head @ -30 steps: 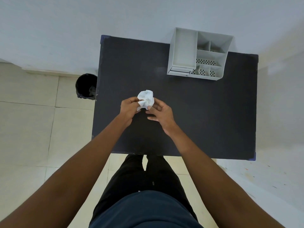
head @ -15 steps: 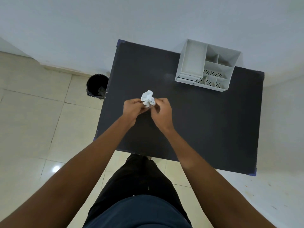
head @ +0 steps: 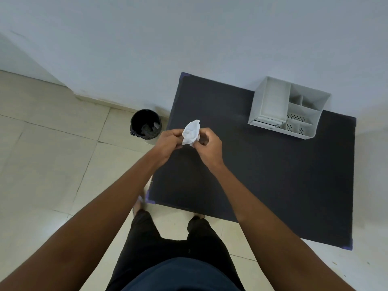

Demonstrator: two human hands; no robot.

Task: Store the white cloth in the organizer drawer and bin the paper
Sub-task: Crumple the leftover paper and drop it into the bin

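Above table's [head: 273, 175] left edge: both hands, left [head: 168, 142] and right [head: 209, 147], grip pinching crumpled paper [head: 191, 133]; bin [head: 145, 124] nearby, organizer [head: 288, 109] well apart.

Plain room: tiled floor [head: 52, 164], bare wall [head: 189, 34], black table [head: 273, 175].

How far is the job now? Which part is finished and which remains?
Both the left hand and the right hand hold a crumpled white wad over the table's left edge, near the black bin on the floor. It is not yet dropped in. No cloth shows on the table; the organizer's drawer looks closed, so whether the cloth is stored cannot be told.
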